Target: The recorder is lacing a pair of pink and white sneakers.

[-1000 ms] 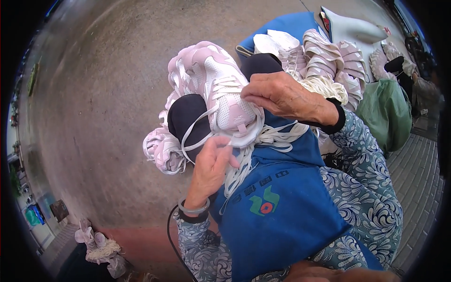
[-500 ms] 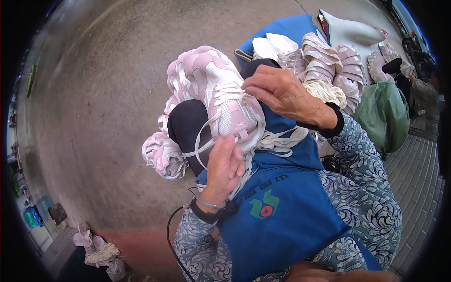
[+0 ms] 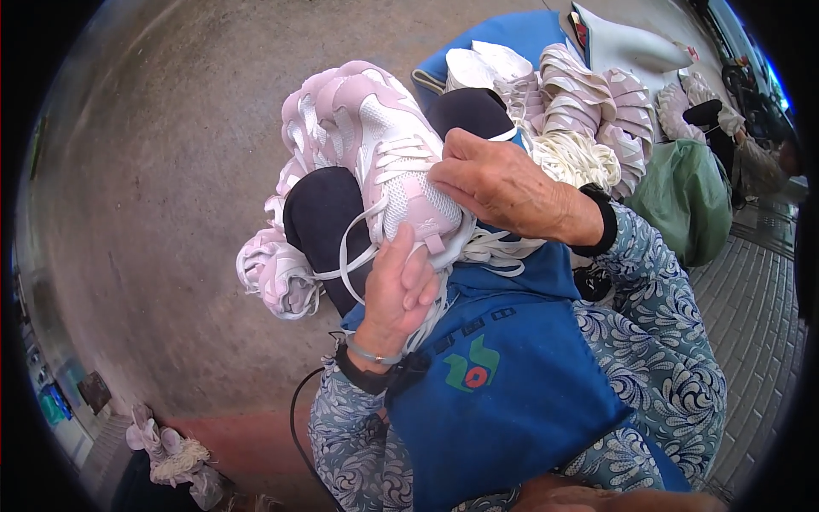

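Nearest, a blue apron covers the lap, patterned sleeves on both sides. The left hand now lies higher than a second ago, its fingers curled loosely around the white laces at the heel end of the pink-and-white sneaker; how tightly it pinches them cannot be told. The right hand rests flat on the shoe's tongue and laced top, fingers spread and pressing rather than clasping, much as it did before. The sneaker sits upside-forward on the knees, toe pointing away, over dark trouser legs. A second pink shoe lies just beside the left knee on the concrete floor. Further off, a heap of similar shoes and loose laces rests on a blue sheet, near a green bag.
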Action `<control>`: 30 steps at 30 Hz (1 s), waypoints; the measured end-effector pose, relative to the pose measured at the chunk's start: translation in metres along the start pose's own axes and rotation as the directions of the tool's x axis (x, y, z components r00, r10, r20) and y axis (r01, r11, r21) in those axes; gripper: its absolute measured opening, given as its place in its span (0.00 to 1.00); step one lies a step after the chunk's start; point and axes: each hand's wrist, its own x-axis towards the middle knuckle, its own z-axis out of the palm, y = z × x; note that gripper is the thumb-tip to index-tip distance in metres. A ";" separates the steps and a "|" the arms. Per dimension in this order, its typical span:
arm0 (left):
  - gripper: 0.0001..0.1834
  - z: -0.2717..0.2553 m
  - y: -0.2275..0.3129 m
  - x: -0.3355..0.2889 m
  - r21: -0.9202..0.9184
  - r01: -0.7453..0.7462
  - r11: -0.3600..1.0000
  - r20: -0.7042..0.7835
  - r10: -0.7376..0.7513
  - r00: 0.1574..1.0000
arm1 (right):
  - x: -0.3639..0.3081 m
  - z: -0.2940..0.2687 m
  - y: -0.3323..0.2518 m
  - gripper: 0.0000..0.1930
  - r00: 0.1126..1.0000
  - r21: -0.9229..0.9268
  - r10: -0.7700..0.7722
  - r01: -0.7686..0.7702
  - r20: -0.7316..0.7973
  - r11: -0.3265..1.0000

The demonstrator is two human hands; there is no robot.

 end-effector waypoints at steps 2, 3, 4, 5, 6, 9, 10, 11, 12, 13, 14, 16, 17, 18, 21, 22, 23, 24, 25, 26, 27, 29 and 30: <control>0.13 0.002 0.001 -0.001 0.004 0.023 1.000 -0.006 -0.023 1.000 | 0.003 0.001 0.001 0.07 1.000 0.077 0.009 -0.007 -0.019 0.997; 0.13 0.001 0.001 -0.002 0.001 0.023 1.000 -0.005 -0.023 1.000 | 0.003 0.003 0.003 0.06 0.997 0.142 0.005 0.006 -0.077 0.990; 0.13 0.000 0.000 -0.002 -0.002 0.021 1.000 0.011 -0.021 1.000 | 0.004 0.004 0.004 0.06 0.991 0.206 0.005 0.023 -0.135 0.978; 0.13 -0.001 0.000 -0.002 -0.005 0.020 1.000 0.025 -0.020 0.999 | 0.003 0.005 0.003 0.06 0.991 0.207 0.006 0.022 -0.132 0.978; 0.13 -0.002 -0.001 -0.002 -0.007 0.022 1.000 0.024 -0.021 0.999 | 0.001 0.007 0.000 0.06 0.997 0.151 0.020 -0.008 -0.077 0.988; 0.13 -0.002 0.000 -0.003 -0.010 0.030 1.000 0.022 -0.030 0.999 | -0.001 0.001 -0.006 0.06 0.999 0.055 0.028 -0.029 0.024 0.998; 0.14 -0.001 0.000 -0.004 -0.015 0.034 0.999 0.008 -0.034 0.999 | -0.001 -0.001 -0.007 0.06 0.997 0.016 0.023 -0.024 0.068 1.000; 0.14 0.000 0.000 -0.004 -0.018 0.044 0.999 -0.002 -0.044 0.999 | -0.001 -0.002 -0.006 0.06 0.997 0.013 0.026 -0.026 0.068 1.000; 0.14 0.000 0.000 -0.004 -0.019 0.046 0.999 0.000 -0.046 0.999 | 0.000 -0.002 -0.006 0.06 0.997 0.021 0.036 -0.037 0.069 0.999; 0.14 -0.001 0.000 -0.003 -0.021 0.046 0.999 0.008 -0.046 0.999 | 0.001 -0.002 -0.006 0.05 0.997 0.030 0.045 -0.048 0.070 0.998; 0.14 -0.001 0.000 -0.003 -0.022 0.046 0.999 0.013 -0.046 0.999 | 0.002 -0.003 -0.005 0.05 0.996 0.030 0.046 -0.048 0.070 0.998; 0.15 -0.002 0.000 -0.003 -0.023 0.049 0.999 0.021 -0.049 0.999 | 0.005 -0.003 -0.005 0.05 0.995 0.213 0.098 -0.098 0.007 0.972; 0.15 -0.002 0.000 -0.003 -0.024 0.052 0.998 0.028 -0.052 0.998 | 0.004 -0.002 -0.005 0.05 0.995 0.215 0.098 -0.098 0.009 0.972; 0.15 -0.002 0.000 -0.003 -0.025 0.052 0.998 0.026 -0.052 0.998 | 0.002 -0.001 -0.005 0.05 0.994 0.240 0.103 -0.096 -0.019 0.966; 0.15 -0.002 0.000 -0.003 -0.017 0.063 0.998 0.049 -0.062 0.997 | 0.003 0.003 -0.004 0.05 0.994 0.293 0.098 -0.081 -0.044 0.953; 0.15 -0.002 0.000 -0.004 -0.023 0.058 0.998 0.040 -0.057 0.998 | 0.004 0.004 -0.003 0.06 0.995 0.319 0.085 -0.067 -0.044 0.945; 0.15 -0.002 0.000 -0.004 -0.031 0.052 0.998 0.033 -0.051 0.998 | 0.005 0.004 -0.002 0.06 0.995 0.319 0.086 -0.068 -0.043 0.945; 0.15 -0.002 0.001 -0.003 -0.031 0.052 0.998 0.034 -0.051 0.998 | 0.006 0.003 -0.001 0.06 0.989 0.378 0.146 -0.140 0.011 0.915; 0.15 -0.002 0.001 -0.003 -0.029 0.057 0.998 0.038 -0.056 0.998 | 0.006 0.003 0.000 0.06 0.977 0.431 0.203 -0.213 0.069 0.877; 0.15 -0.001 0.001 -0.003 -0.028 0.060 0.998 0.040 -0.059 0.997 | 0.006 0.003 0.001 0.06 0.977 0.432 0.202 -0.212 0.070 0.877; 0.15 -0.001 0.001 -0.004 -0.029 0.060 0.998 0.039 -0.058 0.998 | 0.005 0.002 0.001 0.06 0.988 0.384 0.149 -0.151 0.036 0.911; 0.16 -0.003 0.000 -0.004 -0.022 0.052 0.998 0.049 -0.051 0.997 | 0.004 0.002 0.000 0.06 0.996 0.332 0.094 -0.091 0.006 0.939; 0.16 -0.002 0.000 -0.004 -0.023 0.053 0.998 0.049 -0.051 0.997 | 0.002 0.002 -0.004 0.06 0.996 0.285 0.087 -0.081 -0.010 0.955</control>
